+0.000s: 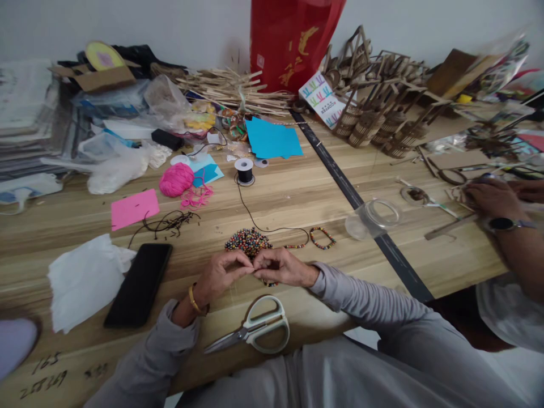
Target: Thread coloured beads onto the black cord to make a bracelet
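Observation:
Thumb and fingers of my left hand (217, 276) are closed in a pinch. Its tips meet those of my right hand (284, 267), which pinches too; whatever lies between them is too small to make out. Just behind the fingers is a heap of small multicoloured beads (249, 241). A short strung row of beads (296, 246) runs toward my right hand, and more beads (270, 283) show beneath it. Black cord leads from a spool (244, 170) to that row. To the right rests a beaded bracelet (323, 238). Scissors (266, 326) with white handles lie nearest me.
At left are a black phone (138, 286), white tissue (87, 280), pink paper (135, 209) and pink yarn (176, 179). A clear plastic cup (372, 220) lies at right, near another person's hand (493, 195). Wooden crafts (382, 124) and a red bag (293, 45) stand behind.

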The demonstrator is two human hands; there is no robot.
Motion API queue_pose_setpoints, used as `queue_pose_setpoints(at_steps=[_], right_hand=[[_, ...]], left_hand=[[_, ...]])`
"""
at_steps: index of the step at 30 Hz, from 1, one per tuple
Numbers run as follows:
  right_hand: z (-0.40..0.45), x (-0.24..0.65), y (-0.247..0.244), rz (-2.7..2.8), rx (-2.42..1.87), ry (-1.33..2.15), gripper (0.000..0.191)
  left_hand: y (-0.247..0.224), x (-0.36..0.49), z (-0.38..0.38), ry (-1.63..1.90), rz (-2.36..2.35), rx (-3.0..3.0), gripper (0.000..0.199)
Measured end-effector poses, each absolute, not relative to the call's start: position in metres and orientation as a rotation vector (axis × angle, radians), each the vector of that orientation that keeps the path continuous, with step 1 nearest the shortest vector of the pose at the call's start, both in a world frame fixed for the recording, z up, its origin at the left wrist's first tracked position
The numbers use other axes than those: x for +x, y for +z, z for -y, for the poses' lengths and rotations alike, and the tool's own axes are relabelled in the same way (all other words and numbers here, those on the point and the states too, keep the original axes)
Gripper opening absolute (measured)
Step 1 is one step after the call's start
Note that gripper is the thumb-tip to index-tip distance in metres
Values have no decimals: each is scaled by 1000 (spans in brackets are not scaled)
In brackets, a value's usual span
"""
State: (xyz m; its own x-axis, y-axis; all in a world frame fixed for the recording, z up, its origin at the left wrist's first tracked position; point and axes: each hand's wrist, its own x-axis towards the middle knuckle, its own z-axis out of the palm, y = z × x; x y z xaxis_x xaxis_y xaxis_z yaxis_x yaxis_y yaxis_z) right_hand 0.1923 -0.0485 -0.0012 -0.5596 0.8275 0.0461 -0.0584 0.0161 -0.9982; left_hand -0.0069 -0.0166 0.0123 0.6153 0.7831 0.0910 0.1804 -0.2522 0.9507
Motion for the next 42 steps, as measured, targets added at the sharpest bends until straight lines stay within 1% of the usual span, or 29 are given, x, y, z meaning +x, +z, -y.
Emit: queue_pose_setpoints(at_steps=[5, 10, 12, 17, 19, 23, 28, 30, 38, 42], right_hand=[[48, 194, -2, 1524, -806, 1718, 40], [48, 196, -2, 1518, -855, 1701, 42], [47, 196, -1, 1549, -889, 1631, 41], [43, 200, 6, 1751, -956, 1255, 29], [42, 202, 7, 1805, -972, 1187, 27], [42, 203, 4, 1804, -972, 1207, 25], [45, 201, -1, 1597, -960, 1438, 29], [45, 200, -1, 1556, -967, 1462, 30], [44, 203, 2, 1693, -1031, 1256, 20], [43, 204, 3, 1736, -1037, 1199, 18]], left_hand=[[11, -8, 16, 708, -810, 1752, 22], [8, -9, 14, 709, -818, 1769, 18], [7, -9, 14, 729, -833, 1798, 16], [11, -12, 10, 827, -903, 1933, 11], [15, -13, 8, 816, -919, 1999, 8], [16, -14, 6, 810, -906, 2134, 8], [11, -13, 8, 741, -863, 2316, 11], [8, -12, 9, 713, -840, 2368, 13], [1, -9, 13, 618, -802, 2526, 16], [0, -7, 14, 619, -777, 2565, 18]])
